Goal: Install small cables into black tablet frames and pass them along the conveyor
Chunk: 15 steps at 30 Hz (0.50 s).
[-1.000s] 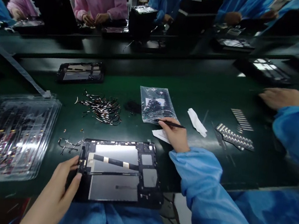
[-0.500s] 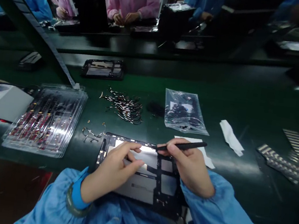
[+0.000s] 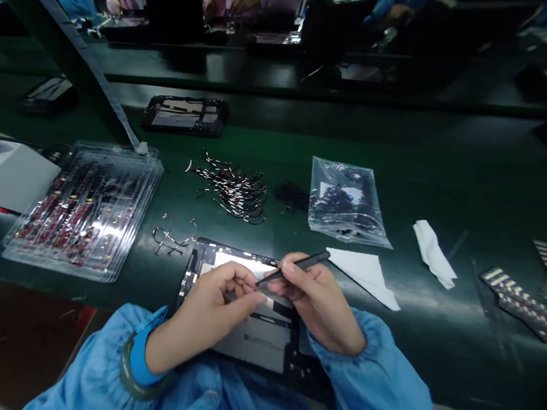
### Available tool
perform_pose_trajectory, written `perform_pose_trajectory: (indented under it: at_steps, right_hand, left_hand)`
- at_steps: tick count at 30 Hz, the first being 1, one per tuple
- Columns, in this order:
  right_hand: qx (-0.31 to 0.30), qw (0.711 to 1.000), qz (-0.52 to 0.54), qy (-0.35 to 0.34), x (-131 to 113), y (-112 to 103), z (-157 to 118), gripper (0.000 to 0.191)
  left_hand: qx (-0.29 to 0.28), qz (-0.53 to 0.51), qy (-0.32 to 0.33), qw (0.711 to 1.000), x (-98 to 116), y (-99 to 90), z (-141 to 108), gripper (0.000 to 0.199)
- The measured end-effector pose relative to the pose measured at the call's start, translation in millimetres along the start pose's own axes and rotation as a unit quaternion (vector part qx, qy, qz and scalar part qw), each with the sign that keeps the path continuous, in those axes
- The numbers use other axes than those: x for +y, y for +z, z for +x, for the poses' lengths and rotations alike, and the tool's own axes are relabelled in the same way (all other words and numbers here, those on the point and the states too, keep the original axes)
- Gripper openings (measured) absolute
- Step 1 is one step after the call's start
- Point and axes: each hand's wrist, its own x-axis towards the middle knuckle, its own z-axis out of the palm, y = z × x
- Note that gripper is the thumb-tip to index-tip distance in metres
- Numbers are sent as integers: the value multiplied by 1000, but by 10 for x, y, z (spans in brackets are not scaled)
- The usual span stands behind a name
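My right hand (image 3: 316, 298) grips black tweezers (image 3: 295, 268), tip pointing left and down toward my left fingertips. My left hand (image 3: 214, 305) has its thumb and fingers drawn together in a pinch; whatever is between them is too small to make out. Below both hands lies an opened tablet (image 3: 262, 345), its inner side up, with silver panels and a black frame. My hands cover its middle and part of its right side.
Left of the tablet are a few loose cables (image 3: 170, 242) and stacked clear trays of parts (image 3: 82, 207). Beyond it are a cable pile (image 3: 235, 190), a plastic bag of small black parts (image 3: 349, 201) and another opened device (image 3: 184, 114). White paper (image 3: 367, 278) and striped strips (image 3: 527, 302) lie right.
My right hand has moved left and slightly down, bringing the tweezers from the tablet's top edge to my left fingertips. My left hand has stayed nearly in place. The view has shifted slightly.
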Motion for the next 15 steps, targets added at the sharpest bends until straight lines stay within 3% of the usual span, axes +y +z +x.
perform_pose_trajectory:
  at_steps: [4, 7, 9, 11, 13, 15]
  right_hand:
    - [31, 999, -7, -7, -11, 10, 16, 34]
    - [81, 994, -53, -49, -1, -18, 46, 37]
    - [121, 983, -110, -89, 19, -54, 78, 37]
    - [151, 966, -170, -122, 44, -88, 122, 36]
    - [165, 951, -224, -138, 69, -106, 168, 35]
    - [162, 936, -275, -149, 94, -108, 203, 35]
  left_hand:
    - [-9, -3, -24, 1000, -55, -101, -8, 31]
    - [42, -1, -23, 999, -118, -288, -70, 40]
    - [122, 8, -27, 992, -177, -471, -177, 41]
    - [241, 9, -30, 970, -270, -698, -355, 39]
    - [384, -14, -25, 923, -428, -972, -598, 35]
    - [510, -73, -29, 856, -680, -1287, -877, 31]
